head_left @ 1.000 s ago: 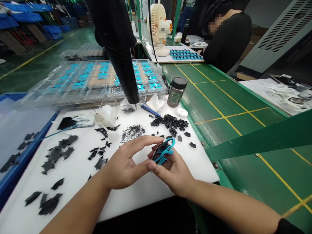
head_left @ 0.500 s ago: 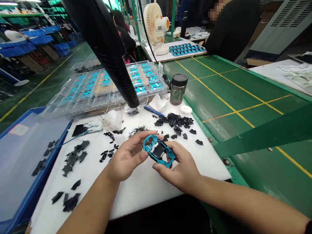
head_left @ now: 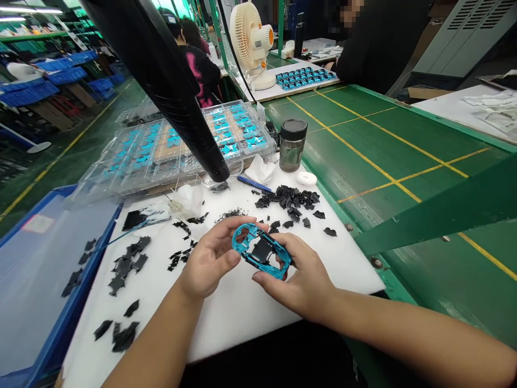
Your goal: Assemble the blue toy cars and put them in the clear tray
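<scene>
Between my two hands is a blue plastic housing point(head_left: 243, 237) with a round opening at one end and a black insert point(head_left: 262, 251) in its middle. My left hand point(head_left: 212, 258) grips the round end, thumb in front and fingers behind. Around the other end closes my right hand point(head_left: 305, 272), its thumb below and fingers along the far side. The housing is tilted above the white work mat point(head_left: 234, 318). Beyond it lie a heap of black plastic pieces point(head_left: 288, 199) and a scatter of tiny black parts point(head_left: 230, 214).
A black tube point(head_left: 194, 118) slants down over the mat. Behind it stand clear trays point(head_left: 157, 156) with blue parts. A lidded jar point(head_left: 292, 145), blue pen point(head_left: 254, 184) and white case point(head_left: 307, 178) sit near the right edge. A blue bin point(head_left: 44, 328) is at left, a green conveyor point(head_left: 363, 145) at right.
The view has shifted slightly. Both hands keep their hold on the blue housing, which stays in nearly the same pose.
</scene>
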